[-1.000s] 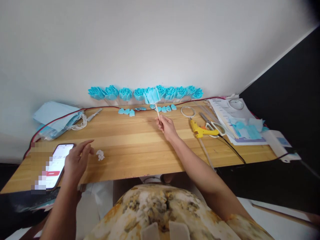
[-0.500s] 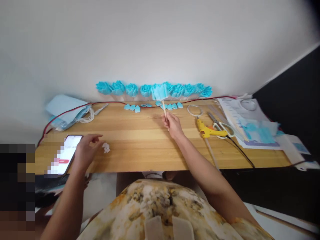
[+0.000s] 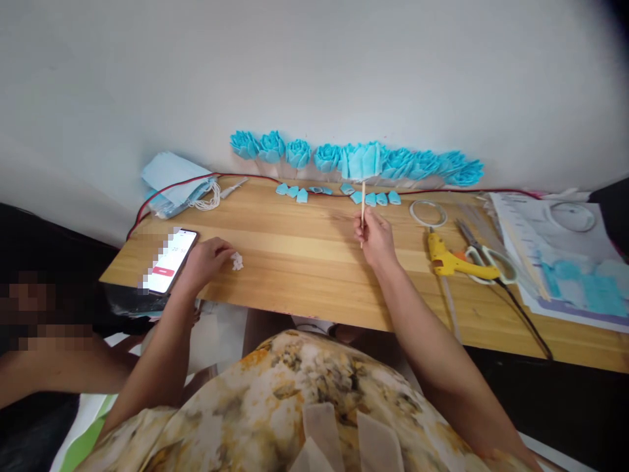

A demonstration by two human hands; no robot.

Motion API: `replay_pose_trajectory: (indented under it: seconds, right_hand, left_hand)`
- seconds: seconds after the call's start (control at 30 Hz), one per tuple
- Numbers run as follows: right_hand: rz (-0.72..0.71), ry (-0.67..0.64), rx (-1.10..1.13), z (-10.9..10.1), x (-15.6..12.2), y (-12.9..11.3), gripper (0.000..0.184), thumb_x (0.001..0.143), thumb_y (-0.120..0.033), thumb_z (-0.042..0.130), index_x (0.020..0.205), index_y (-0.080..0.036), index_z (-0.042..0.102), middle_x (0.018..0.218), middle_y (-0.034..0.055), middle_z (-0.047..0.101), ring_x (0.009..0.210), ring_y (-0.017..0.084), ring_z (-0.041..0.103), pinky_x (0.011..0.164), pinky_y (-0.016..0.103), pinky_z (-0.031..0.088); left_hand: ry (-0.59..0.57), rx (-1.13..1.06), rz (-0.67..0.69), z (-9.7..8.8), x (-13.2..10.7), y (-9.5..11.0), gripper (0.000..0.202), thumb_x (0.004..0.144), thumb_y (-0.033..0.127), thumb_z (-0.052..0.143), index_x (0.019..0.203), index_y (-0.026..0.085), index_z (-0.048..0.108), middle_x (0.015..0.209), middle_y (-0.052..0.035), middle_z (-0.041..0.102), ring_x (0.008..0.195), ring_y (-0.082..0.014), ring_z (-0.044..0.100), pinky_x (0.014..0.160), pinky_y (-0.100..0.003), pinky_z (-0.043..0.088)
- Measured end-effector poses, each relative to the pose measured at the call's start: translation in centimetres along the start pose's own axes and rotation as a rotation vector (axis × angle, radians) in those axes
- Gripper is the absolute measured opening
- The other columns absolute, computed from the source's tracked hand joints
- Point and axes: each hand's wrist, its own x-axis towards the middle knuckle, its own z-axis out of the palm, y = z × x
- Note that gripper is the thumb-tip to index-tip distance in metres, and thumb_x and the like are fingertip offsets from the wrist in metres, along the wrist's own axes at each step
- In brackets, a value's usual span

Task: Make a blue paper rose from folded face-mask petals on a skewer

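Right hand (image 3: pixel 377 237) is clamped on the blue flower (image 3: pixel 362 162) by its stick (image 3: pixel 363 195), left of the glue gun (image 3: pixel 449 263); left hand (image 3: pixel 204 262), closure unclear, apparently picks at white scrap (image 3: pixel 237 262) farther left: next, pinch lightly.

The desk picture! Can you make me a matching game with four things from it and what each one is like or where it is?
1. Glue gun
2. Phone
3. Front flower
4. Small scrap

A. Held by its stick in the right hand
B. White and crumpled, by the left hand
C. Mostly yellow
D. Screen lit up

Pairs: 1-C, 2-D, 3-A, 4-B
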Motion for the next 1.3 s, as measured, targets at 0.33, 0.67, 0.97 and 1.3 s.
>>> replay_pose_trajectory:
  seconds: [0.33, 0.67, 0.97, 1.3]
  right_hand:
    - [0.005, -0.005, -0.017, -0.1, 0.0, 0.1, 0.046, 0.074, -0.064, 0.076, 0.076, -0.019, 0.066, 0.059, -0.0038, 0.055, 0.046, 0.005, 0.04, 0.04, 0.021, 0.022]
    - [-0.009, -0.014, -0.032, 0.0, 0.0, 0.0, 0.047, 0.077, -0.066, 0.074, 0.076, -0.02, 0.065, 0.06, -0.0039, 0.054, 0.046, 0.006, 0.04, 0.04, 0.022, 0.022]
    - [-0.018, 0.006, -0.003, -0.1, 0.1, 0.0, 0.047, 0.073, -0.065, 0.078, 0.074, -0.019, 0.066, 0.058, -0.0035, 0.055, 0.045, 0.005, 0.04, 0.039, 0.019, 0.024]
    - [-0.042, 0.011, -0.027, 0.0, 0.1, 0.1, 0.045, 0.082, -0.063, 0.07, 0.074, -0.02, 0.065, 0.058, -0.0035, 0.054, 0.043, 0.005, 0.04, 0.038, 0.021, 0.023]
  left_hand:
    - [-0.06, 0.11, 0.13, 0.4, 0.4, -1.1, 0.04, 0.093, 0.045, 0.038, 0.08, 0.019, 0.066, 0.088, -0.0092, 0.07, 0.084, -0.0226, 0.063, 0.081, -0.033, 0.048]
    - [-0.087, 0.265, 0.227, 0.5, 1.2, -1.5, 0.043, 0.091, 0.04, 0.04, 0.087, 0.018, 0.077, 0.094, -0.0123, 0.077, 0.089, -0.0272, 0.068, 0.083, -0.036, 0.047]
    - [-0.19, 0.417, 0.14, -0.6, 2.1, 1.2, 0.033, 0.082, 0.029, 0.049, 0.084, 0.019, 0.08, 0.079, -0.0079, 0.077, 0.068, -0.0208, 0.062, 0.064, -0.031, 0.037]
    - [-0.253, 0.278, 0.085, -1.1, 2.7, 0.5, 0.029, 0.079, 0.033, 0.055, 0.086, 0.02, 0.08, 0.085, -0.0059, 0.079, 0.075, -0.0206, 0.066, 0.068, -0.028, 0.042]
